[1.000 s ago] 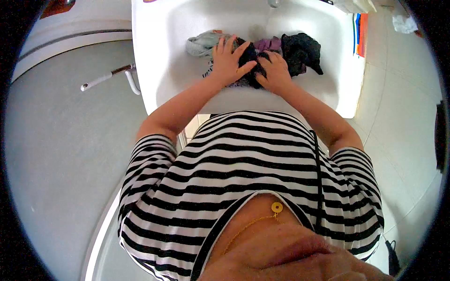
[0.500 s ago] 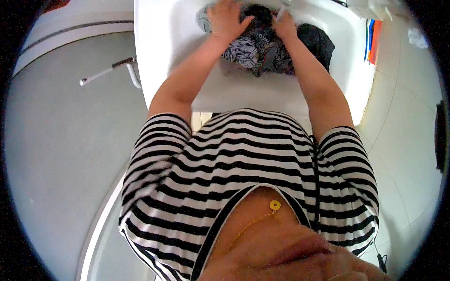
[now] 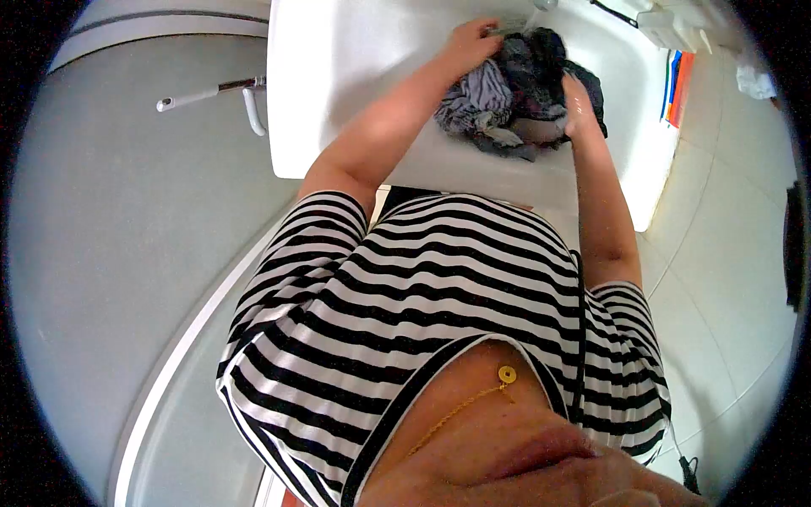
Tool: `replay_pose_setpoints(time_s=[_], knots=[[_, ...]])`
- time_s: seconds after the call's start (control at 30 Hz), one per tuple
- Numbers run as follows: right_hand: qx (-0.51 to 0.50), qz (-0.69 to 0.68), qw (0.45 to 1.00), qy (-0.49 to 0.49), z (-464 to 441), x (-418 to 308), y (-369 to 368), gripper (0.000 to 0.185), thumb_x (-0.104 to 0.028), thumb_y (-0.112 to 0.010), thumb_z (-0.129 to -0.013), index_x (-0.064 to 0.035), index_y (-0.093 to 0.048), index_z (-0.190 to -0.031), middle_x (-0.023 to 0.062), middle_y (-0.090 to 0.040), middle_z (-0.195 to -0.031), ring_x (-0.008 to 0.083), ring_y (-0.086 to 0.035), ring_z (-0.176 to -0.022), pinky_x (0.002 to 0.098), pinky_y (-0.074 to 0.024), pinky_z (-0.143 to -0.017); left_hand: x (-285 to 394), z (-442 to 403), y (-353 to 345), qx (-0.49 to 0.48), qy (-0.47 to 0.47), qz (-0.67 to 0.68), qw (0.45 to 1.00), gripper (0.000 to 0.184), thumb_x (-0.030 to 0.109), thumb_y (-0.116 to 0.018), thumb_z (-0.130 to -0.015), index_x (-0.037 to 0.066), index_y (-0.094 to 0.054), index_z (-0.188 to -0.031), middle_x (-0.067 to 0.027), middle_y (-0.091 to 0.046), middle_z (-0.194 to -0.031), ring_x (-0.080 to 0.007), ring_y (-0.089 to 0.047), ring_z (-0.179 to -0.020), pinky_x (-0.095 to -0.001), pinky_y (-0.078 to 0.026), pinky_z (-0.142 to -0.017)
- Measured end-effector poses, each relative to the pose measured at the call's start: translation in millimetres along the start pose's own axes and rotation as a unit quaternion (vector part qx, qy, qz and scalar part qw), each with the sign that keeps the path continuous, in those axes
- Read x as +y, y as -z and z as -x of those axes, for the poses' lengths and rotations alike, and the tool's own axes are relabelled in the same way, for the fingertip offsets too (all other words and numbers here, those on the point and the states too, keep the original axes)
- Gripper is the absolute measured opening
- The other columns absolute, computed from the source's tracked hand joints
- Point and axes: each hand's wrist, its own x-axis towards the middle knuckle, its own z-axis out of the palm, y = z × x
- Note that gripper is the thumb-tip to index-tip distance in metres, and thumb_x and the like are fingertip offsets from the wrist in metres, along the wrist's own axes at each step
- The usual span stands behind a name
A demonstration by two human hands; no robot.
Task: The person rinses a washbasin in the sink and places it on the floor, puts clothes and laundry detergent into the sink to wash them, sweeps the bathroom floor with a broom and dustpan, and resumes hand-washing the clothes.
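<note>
A bunched heap of wet-looking dark clothes (image 3: 532,72) lies in the white sink (image 3: 355,68), below the tap (image 3: 546,4). At its front left is a grey-and-black patterned cloth (image 3: 483,95). My left hand (image 3: 473,44) is at the upper left of the heap, its fingers curled against the fabric; what they grip is hard to make out. On the right side, my right hand (image 3: 578,106) lies along the dark cloth with its fingers stretched forward, pressed against the heap.
To the left a handle (image 3: 190,97) sticks out beside the sink over a grey surface. Colourful packets (image 3: 676,89) stand by the sink's right edge. A white dispenser-like object (image 3: 667,29) and a black brush-like item (image 3: 614,13) are at the back right.
The clothes have been gathered into a tighter heap further right in the sink. My left hand has moved right and its fingers have curled; my right hand has moved right and down the heap's side.
</note>
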Motion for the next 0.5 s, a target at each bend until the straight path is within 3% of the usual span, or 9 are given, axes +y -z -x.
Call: replay_pose_setpoints(time_s=[0.03, 0.1, 0.17, 0.2, 0.3, 0.33, 0.4, 0.43, 0.5], knots=[[0.059, -0.139, 0.983, -0.109, 36, -59, -15, 0.046, -0.021, -0.050, -0.088, -0.0018, -0.042, -0.129, 0.0099, -0.055, -0.117, 0.0200, -0.053, -0.101, 0.0301, -0.0399, -0.089, 18, 2, 2, -0.009, -0.066, -0.058, 0.996, 0.044, 0.022, -0.061, -0.075, 0.007, -0.054, -0.116, -0.0133, -0.063, -0.098, -0.0248, -0.061, -0.085, -0.0338, -0.048, -0.073], [0.066, -0.008, 0.998, 0.006, 51, -60, -2, 0.034, -0.014, -0.047, -0.088, -0.0012, -0.049, -0.119, 0.0114, -0.056, -0.111, 0.0204, -0.056, -0.097, 0.0307, -0.0434, -0.086, 29, 10, 6, -0.025, -0.121, -0.041, 0.991, 0.043, 0.021, -0.059, -0.076, 0.009, -0.054, -0.117, -0.0126, -0.063, -0.099, -0.0250, -0.060, -0.089, -0.0340, -0.047, -0.079], [0.030, 0.205, 0.959, 0.192, 67, -63, -4, 0.035, -0.008, -0.057, -0.081, -0.0004, -0.050, -0.114, 0.0098, -0.055, -0.108, 0.0199, -0.054, -0.097, 0.0292, -0.0411, -0.087, 28, 22, 16, -0.042, -0.181, -0.025, 0.982, 0.042, 0.020, -0.058, -0.077, 0.011, -0.053, -0.118, -0.0119, -0.062, -0.101, -0.0251, -0.059, -0.093, -0.0341, -0.046, -0.084], [0.003, 0.292, 0.934, 0.204, 79, -69, -8, 0.037, -0.007, -0.065, -0.074, 0.0004, -0.052, -0.108, 0.0092, -0.055, -0.102, 0.0216, -0.053, -0.096, 0.0271, -0.0384, -0.088, 21, 35, 29, -0.075, -0.222, -0.060, 0.970, 0.037, 0.022, -0.058, -0.076, 0.009, -0.056, -0.110, -0.0121, -0.062, -0.098, -0.0261, -0.060, -0.089, -0.0352, -0.047, -0.079], [-0.106, 0.354, 0.878, 0.303, 89, -84, -9, 0.038, -0.029, -0.070, -0.073, -0.0009, -0.060, -0.097, 0.0159, -0.056, -0.105, 0.0297, -0.054, -0.097, 0.0357, -0.0422, -0.085, -4, 54, 78, -0.233, -0.230, -0.238, 0.914, 0.029, 0.028, -0.059, -0.077, 0.007, -0.061, -0.097, -0.0130, -0.062, -0.098, -0.0262, -0.060, -0.087, -0.0357, -0.048, -0.073], [-0.070, 0.322, 0.904, 0.271, 80, -88, -7, 0.038, -0.032, -0.069, -0.073, -0.0016, -0.062, -0.095, 0.0159, -0.057, -0.104, 0.0292, -0.055, -0.097, 0.0363, -0.0422, -0.086, 0, 48, 85, -0.235, -0.234, -0.236, 0.914, 0.029, 0.028, -0.059, -0.077, 0.007, -0.061, -0.097, -0.0130, -0.062, -0.098, -0.0262, -0.060, -0.087, -0.0357, -0.048, -0.073], [0.005, 0.337, 0.915, 0.221, 44, -95, -11, 0.045, -0.042, -0.063, -0.078, -0.0039, -0.062, -0.102, 0.0155, -0.060, -0.106, 0.0279, -0.054, -0.106, 0.0345, -0.0411, -0.090, 19, 30, 95, -0.140, -0.045, -0.383, 0.912, 0.036, 0.040, -0.057, -0.079, 0.009, -0.064, -0.097, -0.0139, -0.061, -0.099, -0.0307, -0.058, -0.091, -0.0372, -0.045, -0.085], [0.007, 0.334, 0.927, 0.170, 29, -87, -22, 0.050, -0.046, -0.060, -0.079, -0.0058, -0.059, -0.108, 0.0162, -0.058, -0.111, 0.0289, -0.052, -0.109, 0.0356, -0.0402, -0.092, 23, 21, 81, -0.043, -0.171, -0.267, 0.948, 0.049, 0.054, -0.054, -0.079, 0.013, -0.063, -0.103, -0.0140, -0.061, -0.099, -0.0329, -0.058, -0.089, -0.0424, -0.045, -0.083], [0.020, 0.437, 0.894, 0.096, -21, -29, -47, 0.065, -0.056, -0.053, -0.080, -0.0116, -0.048, -0.126, 0.0190, -0.051, -0.124, 0.0345, -0.049, -0.115, 0.0459, -0.0364, -0.096, 75, 16, 50, -0.060, -0.308, -0.361, 0.878, 0.031, 0.029, -0.055, -0.081, 0.007, -0.059, -0.103, -0.0200, -0.063, -0.087, -0.0398, -0.059, -0.084, -0.0468, -0.047, -0.074]])
